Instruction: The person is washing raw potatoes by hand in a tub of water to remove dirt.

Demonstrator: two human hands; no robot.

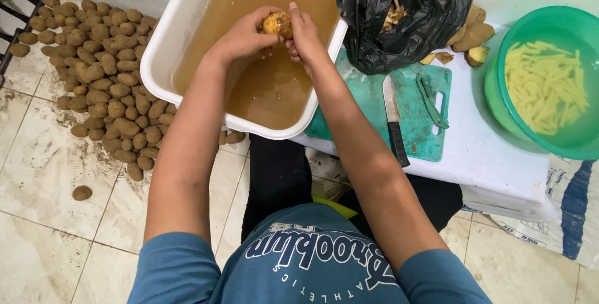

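A wet potato [277, 24] was gripped by both hands' fingers [269, 12] above the white tub [163, 47] of murky water; slippage was judged possible.

Both hands, left hand [240, 39] and right hand [306, 36], hold a potato [277, 24] over a white tub [163, 48] of brown water.

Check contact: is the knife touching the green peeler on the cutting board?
Apart. The head view shows the knife lying left of the peeler, with a strip of bare green cutting board between them.
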